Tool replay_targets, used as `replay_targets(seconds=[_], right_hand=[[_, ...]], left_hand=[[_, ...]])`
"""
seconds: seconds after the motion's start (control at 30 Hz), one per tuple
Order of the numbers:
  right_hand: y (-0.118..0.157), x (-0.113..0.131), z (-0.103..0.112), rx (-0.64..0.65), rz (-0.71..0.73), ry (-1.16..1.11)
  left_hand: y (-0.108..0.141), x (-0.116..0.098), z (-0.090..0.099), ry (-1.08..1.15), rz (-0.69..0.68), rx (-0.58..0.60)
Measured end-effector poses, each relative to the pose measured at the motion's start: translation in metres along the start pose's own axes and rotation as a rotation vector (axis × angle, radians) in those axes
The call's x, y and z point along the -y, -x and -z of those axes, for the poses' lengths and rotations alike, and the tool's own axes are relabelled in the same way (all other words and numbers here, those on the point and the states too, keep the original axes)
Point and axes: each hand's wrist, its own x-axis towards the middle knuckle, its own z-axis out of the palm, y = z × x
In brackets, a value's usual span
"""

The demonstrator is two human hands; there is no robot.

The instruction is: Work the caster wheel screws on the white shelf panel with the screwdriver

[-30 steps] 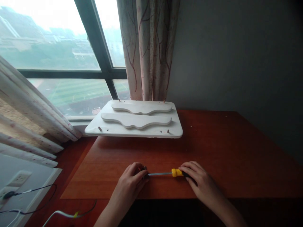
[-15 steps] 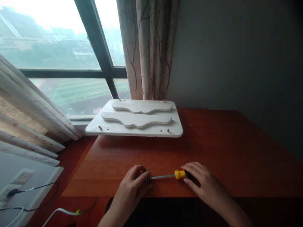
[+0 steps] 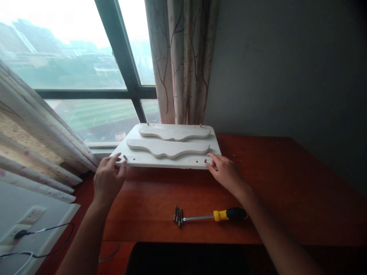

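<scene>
While left hand (image 3: 109,179), right hand (image 3: 225,171) flank white board (image 3: 151,162), contact unclear.

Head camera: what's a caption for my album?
Left hand and right hand at near corners of a white board, screwdriver on the table.

I see the left hand (image 3: 108,177) at the white board's (image 3: 163,163) eight o'clock corner and the right hand (image 3: 226,170) at four, each near a wooden peg (image 3: 125,157). A yellow-and-black screwdriver (image 3: 229,214) lies at five, slim dark fasteners (image 3: 177,215) at six.
</scene>
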Motion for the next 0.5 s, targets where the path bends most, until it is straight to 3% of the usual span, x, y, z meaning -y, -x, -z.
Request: replay_targets(seconds=[0.2,0.37,0.5], right_hand=[[-0.016,0.004,-0.014,0.008,0.022,0.063],[-0.011,0.002,-0.009,-0.001,0.044,0.080],[0.001,-0.002,-0.001,-0.010,0.049,0.077]], left_hand=[[-0.024,0.022,-0.012,-0.083,-0.063,0.071],[-0.024,0.026,-0.013,-0.004,-0.017,0.083],[-0.016,0.021,-0.013,-0.061,-0.085,0.053]])
